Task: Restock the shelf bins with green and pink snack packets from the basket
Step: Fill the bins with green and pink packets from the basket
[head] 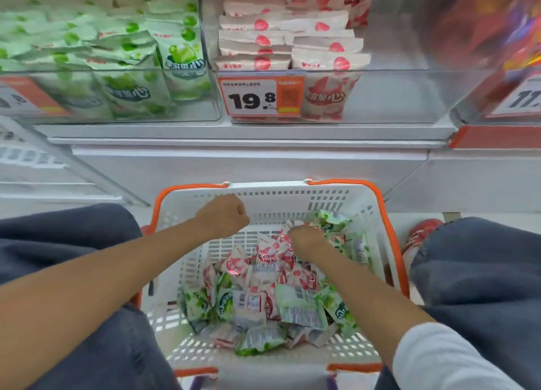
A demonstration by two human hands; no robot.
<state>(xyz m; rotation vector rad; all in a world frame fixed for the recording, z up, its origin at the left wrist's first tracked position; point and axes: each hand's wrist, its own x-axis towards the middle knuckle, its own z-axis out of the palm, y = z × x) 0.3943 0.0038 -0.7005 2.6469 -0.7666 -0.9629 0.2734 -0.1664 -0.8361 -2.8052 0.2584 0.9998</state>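
- Head view: our left hand point(224, 215) is curled into a fist with nothing in it, held over the far end of the basket point(265, 186).
- Our right hand point(307, 237) is down among the packets at the basket's far right. Its fingers are buried in the pile, so we cannot tell whether it grips one.
- Green packets point(301, 307) and pink packets point(265, 253) lie mixed in a loose heap on the floor of the basket, which is white with orange handles and sits between our knees.
- On the shelf above, the green bin point(199, 108), clear-walled, is packed with green stock point(126, 53).
- Just beside it to the right, the pink bin point(395, 97) holds pink stock point(263, 40) stacked toward its left side, with a price tag point(251, 98) reading 19.8 on its front.
- A white sleeve point(439, 360) covers our right arm near the elbow, and a red shoe point(421, 234) shows to the right of the basket.
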